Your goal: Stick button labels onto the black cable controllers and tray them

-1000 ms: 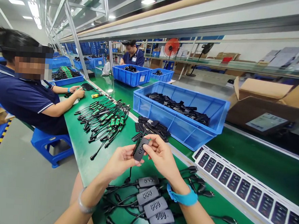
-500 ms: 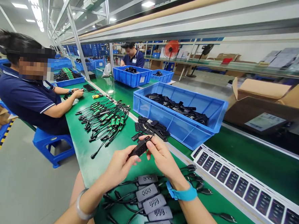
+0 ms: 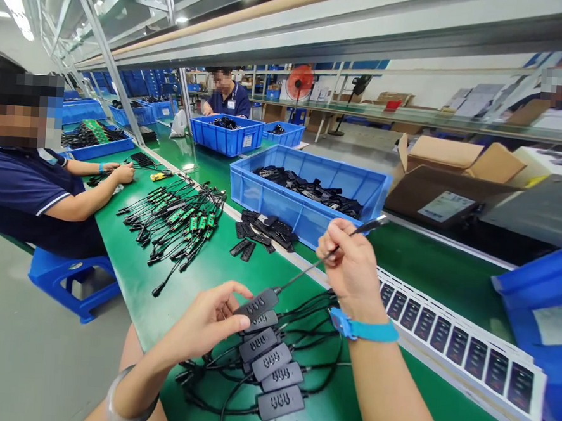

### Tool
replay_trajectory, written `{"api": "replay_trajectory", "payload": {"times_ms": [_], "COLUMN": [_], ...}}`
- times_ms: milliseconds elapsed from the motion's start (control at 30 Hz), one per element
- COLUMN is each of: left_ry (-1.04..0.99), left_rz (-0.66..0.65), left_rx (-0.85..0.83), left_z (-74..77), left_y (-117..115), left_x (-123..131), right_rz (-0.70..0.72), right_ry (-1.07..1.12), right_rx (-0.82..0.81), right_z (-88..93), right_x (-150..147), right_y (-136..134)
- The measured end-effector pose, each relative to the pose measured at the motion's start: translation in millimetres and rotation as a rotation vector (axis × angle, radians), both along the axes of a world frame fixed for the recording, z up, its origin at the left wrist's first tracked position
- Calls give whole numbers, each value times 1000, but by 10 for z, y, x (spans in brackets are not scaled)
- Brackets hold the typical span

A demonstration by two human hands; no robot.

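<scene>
My left hand (image 3: 217,321) has its fingers apart and touches the left end of a black module (image 3: 259,302), at the top of a row of similar modules (image 3: 280,402) with cables. My right hand (image 3: 347,259), with a blue wristband, is closed on the black cable (image 3: 300,275) that runs from this module. The cable's plug end sticks out past my right fingers. Black casing pieces (image 3: 270,230) lie on the green table beyond my hands. To their left are cables with green circuit boards (image 3: 194,223).
A large blue bin (image 3: 281,199) of black pieces stands behind the casings. Label sheets (image 3: 458,346) line the right side. At the left, a person (image 3: 30,182) handles cables; another person (image 3: 229,98) sits farther back. An open cardboard box (image 3: 442,176) is beyond.
The module has gone from between my hands down to the row's top. My right hand has moved up and right with the cable, now stretched out. My left fingers have spread. The view has shifted right.
</scene>
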State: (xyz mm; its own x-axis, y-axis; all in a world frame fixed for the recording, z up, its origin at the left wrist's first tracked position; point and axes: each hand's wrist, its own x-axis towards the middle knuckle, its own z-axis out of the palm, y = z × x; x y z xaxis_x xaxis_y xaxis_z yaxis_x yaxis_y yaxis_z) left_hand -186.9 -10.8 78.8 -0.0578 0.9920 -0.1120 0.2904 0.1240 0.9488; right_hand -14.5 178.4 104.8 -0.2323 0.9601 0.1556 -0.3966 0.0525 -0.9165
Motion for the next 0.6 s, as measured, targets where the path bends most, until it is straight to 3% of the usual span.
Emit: {"api": "replay_trajectory", "payload": {"times_ms": [67, 133, 233, 300, 400, 533, 600], "left_ry": [-32, -56, -18, 65, 271, 682, 790], "left_rz": [-30, -59, -104, -143, -200, -292, -330], "left_rx": [-48, -111, -174, -195, -228, -379, -392], "left_z": [-144, -276, -383, -389, -352, -287, -254], "left_y": [-24, -59, -128, -169, -202, -202, -198], "left_x": [78, 182, 346, 445, 576, 703, 699], "right_rz": [-155, -137, 222, 459, 521, 319, 231], "right_ry": [-249, -647, -1227, -1440, -1620, -1650, -1586], "right_rx": [139, 281, 334, 275, 286, 479, 569], "right_z": [11, 6, -27, -74, -182, -383, -521], "right_x": [174, 340, 528, 588, 566, 356, 201], "right_y": [151, 262, 349, 378, 422, 509, 542]}}
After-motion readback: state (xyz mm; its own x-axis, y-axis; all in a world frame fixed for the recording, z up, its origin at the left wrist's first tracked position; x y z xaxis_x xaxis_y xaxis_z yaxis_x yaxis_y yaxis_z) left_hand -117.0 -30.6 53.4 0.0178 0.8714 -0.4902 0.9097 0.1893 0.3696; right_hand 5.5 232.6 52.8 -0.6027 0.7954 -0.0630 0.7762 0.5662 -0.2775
